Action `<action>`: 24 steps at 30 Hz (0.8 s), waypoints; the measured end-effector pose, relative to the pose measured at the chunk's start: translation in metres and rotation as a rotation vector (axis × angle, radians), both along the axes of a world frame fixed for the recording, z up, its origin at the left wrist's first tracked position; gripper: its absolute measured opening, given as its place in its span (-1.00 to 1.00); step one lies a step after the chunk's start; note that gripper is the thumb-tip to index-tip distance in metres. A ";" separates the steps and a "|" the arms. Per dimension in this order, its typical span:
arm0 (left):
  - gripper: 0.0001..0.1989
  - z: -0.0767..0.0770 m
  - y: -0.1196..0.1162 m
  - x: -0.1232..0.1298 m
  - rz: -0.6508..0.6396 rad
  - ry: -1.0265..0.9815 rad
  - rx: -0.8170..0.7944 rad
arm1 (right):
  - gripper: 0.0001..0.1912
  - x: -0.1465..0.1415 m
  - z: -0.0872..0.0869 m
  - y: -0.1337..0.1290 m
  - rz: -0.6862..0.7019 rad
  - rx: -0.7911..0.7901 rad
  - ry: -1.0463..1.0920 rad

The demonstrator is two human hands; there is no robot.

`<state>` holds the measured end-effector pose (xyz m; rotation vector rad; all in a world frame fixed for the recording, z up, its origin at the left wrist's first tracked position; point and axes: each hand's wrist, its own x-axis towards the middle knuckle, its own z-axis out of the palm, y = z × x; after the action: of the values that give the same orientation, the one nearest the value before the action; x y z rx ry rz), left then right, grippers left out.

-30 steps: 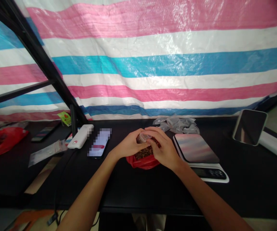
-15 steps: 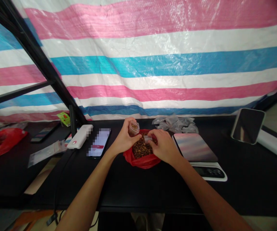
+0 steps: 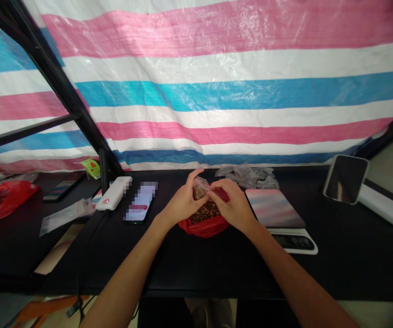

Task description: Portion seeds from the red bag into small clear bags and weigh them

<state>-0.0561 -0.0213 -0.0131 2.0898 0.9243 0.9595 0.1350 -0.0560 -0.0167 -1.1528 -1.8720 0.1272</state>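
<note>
Between my hands is a small clear zip bag (image 3: 201, 186) with brown pieces inside. My left hand (image 3: 182, 201) is around its left side, thumb across the front and index finger raised. My right hand (image 3: 235, 204) pinches the upper right edge of the zip bag. Directly below, a red plastic bag (image 3: 206, 229) stands open on the black table, filled with small brown pieces (image 3: 205, 212) that look like seeds or beans. My fingers hide part of both bags.
Right of my hands lies a white scale (image 3: 311, 246) with a shiny plate (image 3: 275, 208). Crumpled clear bags (image 3: 251, 176) lie behind. To the left are a phone (image 3: 143, 205), a white power bank (image 3: 114, 193) and a flat clear bag (image 3: 63, 217). A mirror-like device (image 3: 346, 178) stands far right.
My right hand has left the brown pieces, where it held a small clear scoop or cup, and now pinches the zip bag's edge. The scoop no longer shows. My left hand moved slightly right.
</note>
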 end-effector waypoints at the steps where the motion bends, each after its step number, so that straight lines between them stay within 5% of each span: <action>1: -0.26 0.000 0.000 0.000 0.014 -0.013 -0.004 | -0.87 0.005 0.004 -0.002 -0.013 0.028 -0.007; 3: -0.35 -0.001 0.004 -0.003 0.064 -0.020 0.002 | -0.76 0.026 0.011 -0.011 -0.074 0.060 -0.036; 6: -0.46 -0.004 0.011 -0.009 0.185 0.074 0.040 | -0.63 0.085 0.005 -0.034 -0.362 -0.009 -0.114; 8: -0.47 -0.005 0.015 -0.013 0.243 0.187 0.098 | -0.44 0.133 -0.009 -0.050 -0.637 -0.187 -0.185; 10: -0.47 -0.004 0.017 -0.016 0.274 0.279 0.158 | -0.25 0.170 -0.027 -0.062 -0.742 -0.433 -0.175; 13: -0.47 -0.002 0.016 -0.017 0.302 0.331 0.189 | -0.24 0.189 -0.043 -0.070 -0.644 -0.544 -0.084; 19: -0.46 -0.001 0.015 -0.015 0.287 0.389 0.183 | -0.33 0.156 -0.050 -0.078 -0.530 -0.435 -0.105; 24: -0.45 -0.003 0.017 -0.018 0.280 0.416 0.177 | -0.29 0.163 -0.066 -0.102 -0.419 -0.417 0.001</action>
<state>-0.0736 -0.0045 -0.0156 2.4061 1.4171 0.7744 0.2983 -0.1583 -0.0827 -1.8040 -1.6019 0.2899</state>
